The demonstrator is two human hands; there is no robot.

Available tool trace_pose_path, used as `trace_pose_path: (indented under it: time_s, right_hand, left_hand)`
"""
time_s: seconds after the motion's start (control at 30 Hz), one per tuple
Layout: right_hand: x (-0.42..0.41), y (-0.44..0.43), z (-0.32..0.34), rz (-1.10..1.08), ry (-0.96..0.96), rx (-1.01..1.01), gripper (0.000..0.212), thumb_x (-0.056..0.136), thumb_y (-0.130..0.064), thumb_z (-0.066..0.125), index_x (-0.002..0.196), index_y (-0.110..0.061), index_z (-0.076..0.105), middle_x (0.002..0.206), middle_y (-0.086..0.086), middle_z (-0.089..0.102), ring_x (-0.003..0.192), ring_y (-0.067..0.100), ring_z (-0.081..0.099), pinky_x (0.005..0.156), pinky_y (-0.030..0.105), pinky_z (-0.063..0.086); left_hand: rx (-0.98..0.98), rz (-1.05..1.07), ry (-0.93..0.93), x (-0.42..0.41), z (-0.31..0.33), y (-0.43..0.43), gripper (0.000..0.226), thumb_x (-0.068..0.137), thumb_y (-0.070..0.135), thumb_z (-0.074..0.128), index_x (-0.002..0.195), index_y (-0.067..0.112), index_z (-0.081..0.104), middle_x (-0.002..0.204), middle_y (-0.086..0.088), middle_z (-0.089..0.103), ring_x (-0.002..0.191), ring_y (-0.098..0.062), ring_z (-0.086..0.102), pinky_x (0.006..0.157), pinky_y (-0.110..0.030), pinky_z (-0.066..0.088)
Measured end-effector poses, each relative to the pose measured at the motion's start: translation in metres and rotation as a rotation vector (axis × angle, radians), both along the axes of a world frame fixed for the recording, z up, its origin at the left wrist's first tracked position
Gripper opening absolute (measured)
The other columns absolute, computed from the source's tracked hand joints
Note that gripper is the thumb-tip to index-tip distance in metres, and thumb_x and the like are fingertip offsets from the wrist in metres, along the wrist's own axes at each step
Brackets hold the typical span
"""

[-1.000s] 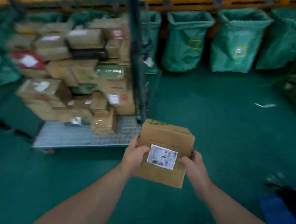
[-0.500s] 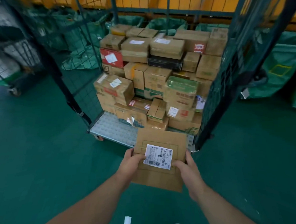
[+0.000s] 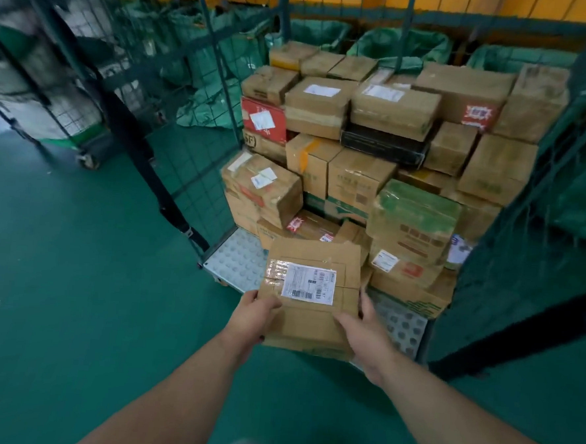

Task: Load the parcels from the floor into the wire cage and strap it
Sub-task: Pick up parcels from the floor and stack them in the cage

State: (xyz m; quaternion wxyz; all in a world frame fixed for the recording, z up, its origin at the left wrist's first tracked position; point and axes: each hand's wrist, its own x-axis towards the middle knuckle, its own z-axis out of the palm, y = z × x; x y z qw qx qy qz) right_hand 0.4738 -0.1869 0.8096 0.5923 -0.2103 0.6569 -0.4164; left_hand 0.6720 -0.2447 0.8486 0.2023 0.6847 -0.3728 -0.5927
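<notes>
Green floor [image 3: 75, 277]: smooth, around the wire cage [image 3: 199, 168], whose front is open.
Stack: taped cardboard parcels [image 3: 356, 170] piled on the cage's studded metal base [image 3: 237, 263].
Held parcel [image 3: 309, 325]: flat brown cardboard, white barcode label [image 3: 310, 284], above the base's front edge.
Hands: left hand [image 3: 251, 318] and right hand [image 3: 367, 332] grasp its near corners, fingers [image 3: 365, 301] curled.

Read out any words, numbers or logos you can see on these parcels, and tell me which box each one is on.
"SF": printed on the brown carton under the red box.
Shipping label on the held parcel: barcode and print too small to read.
Red-and-white sticker on the big top carton: blurred.
Other labels in the wire cage: blurred, unreadable.
</notes>
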Motion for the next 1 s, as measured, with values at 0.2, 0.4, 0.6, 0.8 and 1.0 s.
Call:
trace_pose_path:
  time_s: [0.2,0.4,0.6,0.8,1.0]
  right_hand:
    - [0.009,-0.084,-0.03,-0.016,-0.086,0.027,0.063,0.099,-0.032,0.066,0.139,-0.07,0.035,0.142,-0.015,0.057,0.121,0.023,0.06,0.09,0.056,0.058]
    - [0.03,-0.169,-0.057,-0.163,-0.034,0.088,0.062,0.1,-0.026,0.064,0.144,-0.06,0.037,0.137,-0.011,0.059,0.112,0.02,0.063,0.084,0.049,0.062]
    - [0.039,-0.246,-0.064,-0.281,0.037,0.123,0.055,0.1,-0.028,0.064,0.145,-0.05,0.04,0.121,-0.017,0.062,0.107,0.015,0.064,0.087,0.046,0.061]
    - [0.018,-0.302,-0.098,-0.38,0.078,0.237,0.042,0.094,-0.031,0.071,0.13,-0.038,0.05,0.124,-0.01,0.065,0.114,0.023,0.065,0.095,0.058,0.057]
    - [-0.011,-0.36,-0.148,-0.334,0.092,0.289,0.023,0.094,-0.035,0.072,0.105,-0.049,0.057,0.107,-0.016,0.067,0.104,0.017,0.069,0.091,0.05,0.061]
  left_hand:
    - [0.005,-0.026,0.075,0.009,-0.022,-0.092,0.049,0.094,0.022,0.062,0.14,0.034,0.052,0.115,0.008,0.066,0.091,-0.012,0.061,0.085,-0.042,0.056]
    - [0.199,-0.241,0.055,0.022,-0.052,-0.206,0.043,0.097,0.033,0.058,0.134,0.05,0.046,0.121,0.002,0.06,0.104,-0.037,0.069,0.088,-0.052,0.059]
    - [0.232,-0.322,0.066,0.012,-0.073,-0.304,0.043,0.102,0.016,0.051,0.126,0.051,0.042,0.114,0.006,0.061,0.107,-0.034,0.067,0.072,-0.034,0.061]
    - [0.27,-0.383,0.039,-0.022,-0.103,-0.364,0.043,0.103,0.013,0.051,0.126,0.049,0.045,0.119,0.004,0.062,0.105,-0.027,0.065,0.067,-0.031,0.059]
    - [0.305,-0.369,-0.046,-0.052,-0.146,-0.414,0.049,0.101,0.018,0.055,0.138,0.047,0.041,0.126,0.002,0.062,0.112,-0.029,0.063,0.091,-0.044,0.058]
